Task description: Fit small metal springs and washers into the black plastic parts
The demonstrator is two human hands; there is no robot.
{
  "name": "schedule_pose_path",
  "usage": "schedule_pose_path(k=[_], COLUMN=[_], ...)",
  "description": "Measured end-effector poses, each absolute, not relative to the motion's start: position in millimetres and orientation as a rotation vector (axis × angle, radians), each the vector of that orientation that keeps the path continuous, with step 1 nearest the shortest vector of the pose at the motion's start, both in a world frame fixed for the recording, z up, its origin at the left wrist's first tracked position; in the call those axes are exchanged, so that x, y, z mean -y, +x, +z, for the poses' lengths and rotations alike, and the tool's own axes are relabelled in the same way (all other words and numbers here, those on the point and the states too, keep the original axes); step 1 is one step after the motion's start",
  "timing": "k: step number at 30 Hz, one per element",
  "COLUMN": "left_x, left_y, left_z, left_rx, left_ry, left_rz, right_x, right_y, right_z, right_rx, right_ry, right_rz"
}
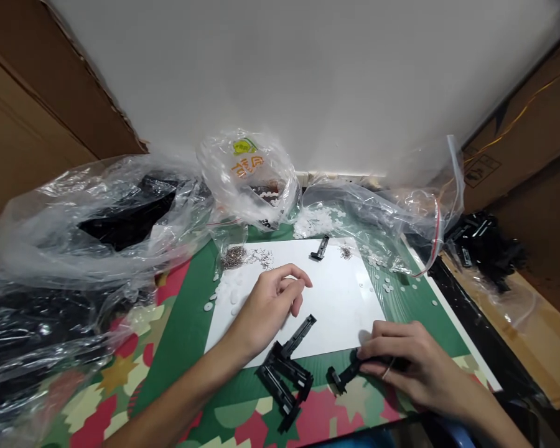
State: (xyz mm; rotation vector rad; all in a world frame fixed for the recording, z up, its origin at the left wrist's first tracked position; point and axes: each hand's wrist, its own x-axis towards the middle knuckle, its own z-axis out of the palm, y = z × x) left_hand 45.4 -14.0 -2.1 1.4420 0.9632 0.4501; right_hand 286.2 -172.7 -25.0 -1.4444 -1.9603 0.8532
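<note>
My left hand is over the white sheet, its fingers curled in. Whatever its fingertips may hold is hidden or too small to make out. Just below it, several long black plastic parts lie in a loose heap across the sheet's front edge. At the right, my right hand grips another black plastic part between thumb and fingers. Part of that piece is covered by the hand, and its free end points left. One more black part lies apart on the sheet's far side.
Small metal pieces lie piled at the sheet's back left, with a smaller pile at the back right. White plastic discs are scattered around. Clear bags line the back. Cardboard boxes flank the table; black parts sit at right.
</note>
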Motion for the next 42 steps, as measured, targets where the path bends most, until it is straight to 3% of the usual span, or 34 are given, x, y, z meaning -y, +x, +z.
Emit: schedule_pose_path(k=[16,22,29,36,42], left_x=[21,20,18,20,21], left_y=[43,46,40,40,38], left_z=[5,4,-6,0,1], left_rx=[-0.662,-0.618,-0.766,-0.748,-0.783], left_ry=[1.650,1.679,1.632,1.688,1.737], left_rz=[0.399,0.571,0.667,0.667,0.660], right_x=[135,121,101,89,80], right_y=[248,249,306,315,304], right_z=[-29,-23,-7,-14,6], right_rx=[0.968,1.103,1.626,1.724,1.591], right_ry=[-1.351,-1.417,-1.880,-1.923,-1.706], right_rz=[1.143,1.081,0.526,0.630,0.780])
